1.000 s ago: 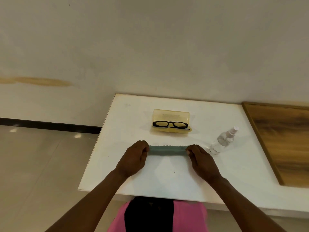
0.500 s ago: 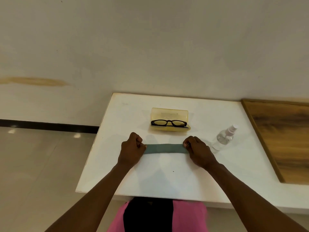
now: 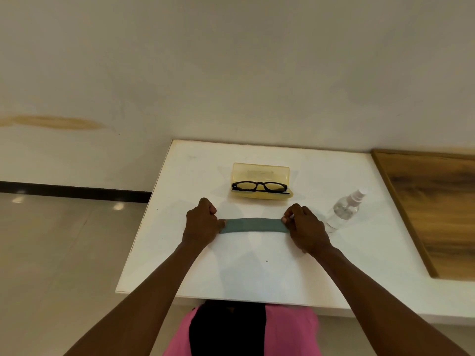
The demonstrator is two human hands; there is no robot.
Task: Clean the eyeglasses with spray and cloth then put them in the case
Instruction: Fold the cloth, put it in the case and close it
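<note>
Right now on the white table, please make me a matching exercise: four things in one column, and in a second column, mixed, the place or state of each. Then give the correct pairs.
Things:
1. eyeglasses
2. spray bottle
3. cloth
4. case

Places or states:
A. held at both ends, between the left hand and the right hand
B. open, yellow, lid up, at the far middle of the table
C. resting in the open case
D. lying to the right of the right hand

Pairs: 1-C, 2-D, 3-A, 4-B
</note>
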